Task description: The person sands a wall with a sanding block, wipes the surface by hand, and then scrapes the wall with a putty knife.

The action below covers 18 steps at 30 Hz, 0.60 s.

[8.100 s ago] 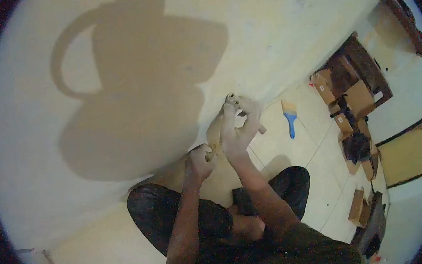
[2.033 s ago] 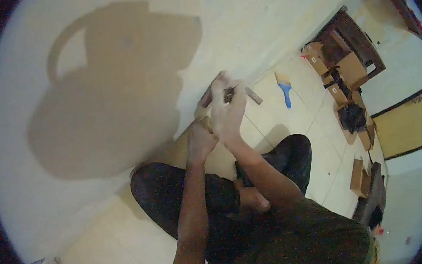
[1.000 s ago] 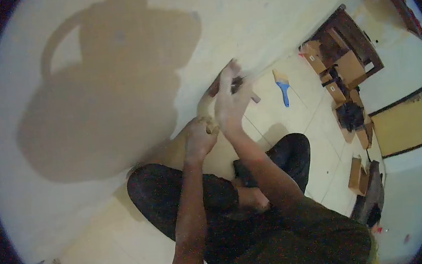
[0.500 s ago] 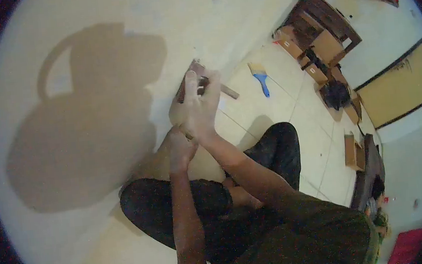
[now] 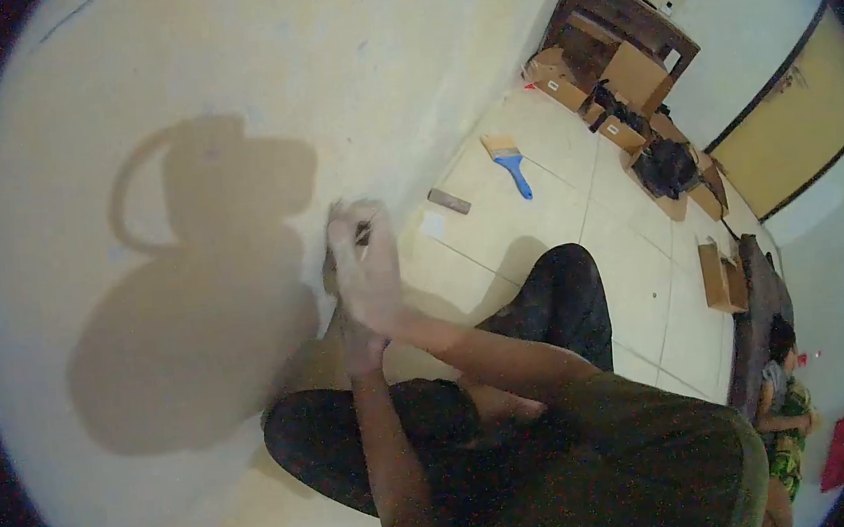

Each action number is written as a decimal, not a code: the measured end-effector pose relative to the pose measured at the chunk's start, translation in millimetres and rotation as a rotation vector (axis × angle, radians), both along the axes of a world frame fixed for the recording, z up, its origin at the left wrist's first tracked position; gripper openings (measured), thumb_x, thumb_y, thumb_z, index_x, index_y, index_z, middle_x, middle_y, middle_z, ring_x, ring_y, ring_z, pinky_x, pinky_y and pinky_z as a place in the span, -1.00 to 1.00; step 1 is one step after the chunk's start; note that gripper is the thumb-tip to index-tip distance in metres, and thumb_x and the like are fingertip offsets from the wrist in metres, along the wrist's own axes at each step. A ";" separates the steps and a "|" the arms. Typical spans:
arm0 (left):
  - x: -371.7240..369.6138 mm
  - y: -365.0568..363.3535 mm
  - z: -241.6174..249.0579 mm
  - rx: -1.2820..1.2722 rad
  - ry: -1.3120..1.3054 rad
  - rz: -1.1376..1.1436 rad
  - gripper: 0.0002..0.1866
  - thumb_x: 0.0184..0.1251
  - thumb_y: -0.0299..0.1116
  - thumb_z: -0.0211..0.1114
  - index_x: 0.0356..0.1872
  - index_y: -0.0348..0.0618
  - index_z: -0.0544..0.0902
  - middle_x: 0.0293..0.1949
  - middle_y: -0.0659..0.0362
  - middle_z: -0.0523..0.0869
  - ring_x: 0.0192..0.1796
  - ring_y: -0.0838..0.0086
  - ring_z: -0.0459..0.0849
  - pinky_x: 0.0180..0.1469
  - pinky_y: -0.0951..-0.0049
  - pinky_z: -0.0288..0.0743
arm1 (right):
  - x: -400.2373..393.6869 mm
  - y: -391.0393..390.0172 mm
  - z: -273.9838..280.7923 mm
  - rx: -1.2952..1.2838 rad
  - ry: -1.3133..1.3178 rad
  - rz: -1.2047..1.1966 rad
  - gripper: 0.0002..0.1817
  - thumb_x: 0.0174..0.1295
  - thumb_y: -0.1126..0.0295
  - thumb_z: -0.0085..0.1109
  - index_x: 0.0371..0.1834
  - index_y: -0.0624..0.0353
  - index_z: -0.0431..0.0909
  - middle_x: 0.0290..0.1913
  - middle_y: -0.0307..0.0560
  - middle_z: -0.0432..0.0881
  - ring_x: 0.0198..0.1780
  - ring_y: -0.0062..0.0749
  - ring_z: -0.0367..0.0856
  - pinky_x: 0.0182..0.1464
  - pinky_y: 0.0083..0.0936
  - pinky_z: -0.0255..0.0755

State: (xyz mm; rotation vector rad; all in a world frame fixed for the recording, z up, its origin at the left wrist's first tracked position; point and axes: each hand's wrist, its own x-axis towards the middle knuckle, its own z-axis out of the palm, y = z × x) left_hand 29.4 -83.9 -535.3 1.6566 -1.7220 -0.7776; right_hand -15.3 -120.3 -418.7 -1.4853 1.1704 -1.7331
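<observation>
My right hand (image 5: 371, 273), pale with dust, presses a dark brown piece of sandpaper (image 5: 330, 264) against the pale wall (image 5: 224, 70). Its fingers are bent around the sandpaper, which is mostly hidden. Just below, my left hand (image 5: 363, 351) is closed at my right wrist; its fingers are largely out of sight behind it. A small brown-grey block (image 5: 449, 201) lies on the tiled floor close to the wall. Beyond it is a wide paintbrush (image 5: 508, 165) with a blue handle and pale bristles.
My crossed legs (image 5: 546, 303) rest on the floor tiles (image 5: 611, 247). Open cardboard boxes (image 5: 559, 86) stand by a dark wooden cabinet (image 5: 610, 6) at the far end. Another box (image 5: 722, 277) is at the right, with a person (image 5: 785, 422) beyond. A large shadow falls on the wall.
Both hands have moved down and left along the wall with the sandpaper. The block on the floor now shows fully, apart from my right hand. The view has shifted slightly.
</observation>
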 end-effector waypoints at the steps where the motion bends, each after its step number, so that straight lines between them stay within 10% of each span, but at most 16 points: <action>1: 1.0 -0.9 0.1 0.001 0.002 -0.004 -0.61 0.28 -0.19 0.39 -0.04 -0.30 0.68 -0.07 -0.19 0.74 0.06 -0.13 0.70 0.14 0.00 0.57 | -1.7 -0.5 25.0 0.120 -0.044 -0.059 -0.79 0.61 0.28 0.04 -0.02 0.23 0.43 -0.18 -0.08 0.51 -0.12 -0.41 0.49 0.04 -0.37 0.45; 18: 4.6 -3.9 13.4 -0.015 -0.022 -0.011 -0.63 0.28 -0.22 0.40 -0.04 -0.30 0.69 -0.07 -0.21 0.73 0.06 -0.13 0.69 0.13 0.00 0.57 | 23.0 23.2 20.8 0.234 -0.161 -0.168 -0.72 0.61 0.21 0.06 0.01 0.24 0.41 -0.14 -0.02 0.50 -0.11 -0.33 0.46 0.06 -0.29 0.41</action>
